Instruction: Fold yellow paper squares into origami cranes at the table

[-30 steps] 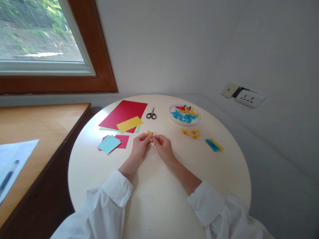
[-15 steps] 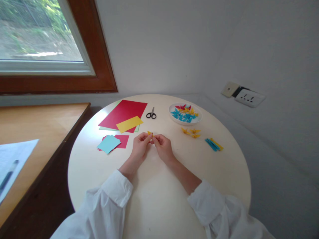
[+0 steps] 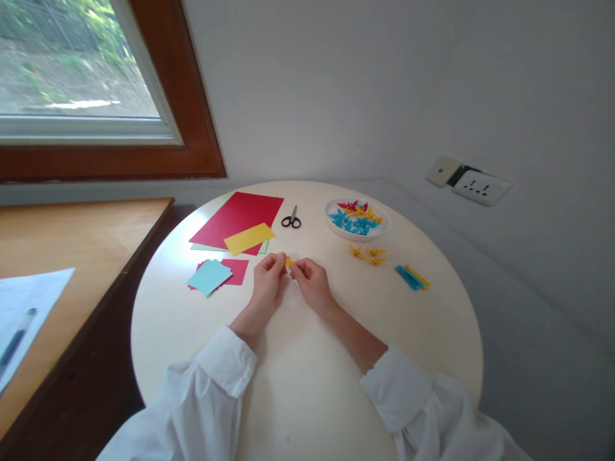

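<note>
A small folded piece of yellow paper [image 3: 288, 261] is pinched between my two hands above the middle of the round table. My left hand [image 3: 268, 276] grips its left side with thumb and fingertips. From the other side, my right hand [image 3: 311, 280] pinches the right end. The fingers cover much of the paper, so its exact folded shape cannot be made out. Several yellow paper cranes [image 3: 375, 253] stand to the right of my right hand. A loose yellow paper strip [image 3: 250, 239] lies beyond my left hand, partly over a red sheet [image 3: 237, 218].
Black-handled scissors [image 3: 291, 221] lie beyond my hands. A white round dish [image 3: 358, 237] holds red, yellow and blue folded cranes. Blue and yellow folded strips [image 3: 410, 278] sit at the right; light blue squares [image 3: 210, 276] over red ones are at left. A wooden desk [image 3: 96, 237] adjoins.
My left hand has shifted slightly left and my fingertips have moved a little apart, so more of the folded yellow paper shows between them. Both hands keep hold of it.
</note>
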Demonstrator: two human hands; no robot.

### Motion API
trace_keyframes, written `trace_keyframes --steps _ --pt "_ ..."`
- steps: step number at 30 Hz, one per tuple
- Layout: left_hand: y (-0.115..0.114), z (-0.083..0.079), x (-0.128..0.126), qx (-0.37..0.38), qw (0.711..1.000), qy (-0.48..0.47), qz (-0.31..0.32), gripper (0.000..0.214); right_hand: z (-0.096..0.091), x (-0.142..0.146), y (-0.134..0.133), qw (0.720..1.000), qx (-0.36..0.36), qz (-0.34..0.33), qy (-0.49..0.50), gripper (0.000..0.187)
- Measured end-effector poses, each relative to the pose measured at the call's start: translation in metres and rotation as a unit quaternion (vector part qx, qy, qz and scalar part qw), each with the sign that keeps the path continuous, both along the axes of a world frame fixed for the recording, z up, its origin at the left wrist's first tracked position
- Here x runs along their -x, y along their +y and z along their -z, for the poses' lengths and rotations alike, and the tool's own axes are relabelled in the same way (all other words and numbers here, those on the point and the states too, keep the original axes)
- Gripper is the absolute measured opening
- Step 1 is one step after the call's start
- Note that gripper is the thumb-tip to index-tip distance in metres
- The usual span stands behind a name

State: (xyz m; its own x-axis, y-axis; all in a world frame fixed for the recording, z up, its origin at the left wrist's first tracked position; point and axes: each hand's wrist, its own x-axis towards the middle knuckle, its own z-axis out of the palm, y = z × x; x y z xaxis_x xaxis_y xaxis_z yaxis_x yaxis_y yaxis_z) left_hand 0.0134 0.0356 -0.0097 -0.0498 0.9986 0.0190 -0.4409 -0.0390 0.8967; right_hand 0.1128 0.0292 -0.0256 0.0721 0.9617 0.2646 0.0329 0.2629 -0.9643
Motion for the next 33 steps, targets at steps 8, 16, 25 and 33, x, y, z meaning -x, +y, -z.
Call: trace_keyframes --steps 8,16,25,33 --pt "0.002 0.002 0.001 0.004 0.998 0.053 -0.025 0.038 -0.003 -0.001 -0.001 0.999 0.024 0.005 0.021 0.019" --pt "-0.001 0.000 -0.001 -0.023 0.991 0.126 0.045 0.044 -0.009 -0.002 -0.003 0.997 0.045 -0.054 0.039 0.022" --pt "-0.004 -0.005 -0.004 0.029 0.994 0.019 0.104 0.041 -0.010 -0.005 -0.002 0.992 0.063 -0.105 0.037 0.026" --pt "-0.003 -0.007 -0.002 0.022 0.990 -0.032 0.134 0.039 -0.004 -0.006 0.002 0.980 0.080 -0.124 0.132 0.027"
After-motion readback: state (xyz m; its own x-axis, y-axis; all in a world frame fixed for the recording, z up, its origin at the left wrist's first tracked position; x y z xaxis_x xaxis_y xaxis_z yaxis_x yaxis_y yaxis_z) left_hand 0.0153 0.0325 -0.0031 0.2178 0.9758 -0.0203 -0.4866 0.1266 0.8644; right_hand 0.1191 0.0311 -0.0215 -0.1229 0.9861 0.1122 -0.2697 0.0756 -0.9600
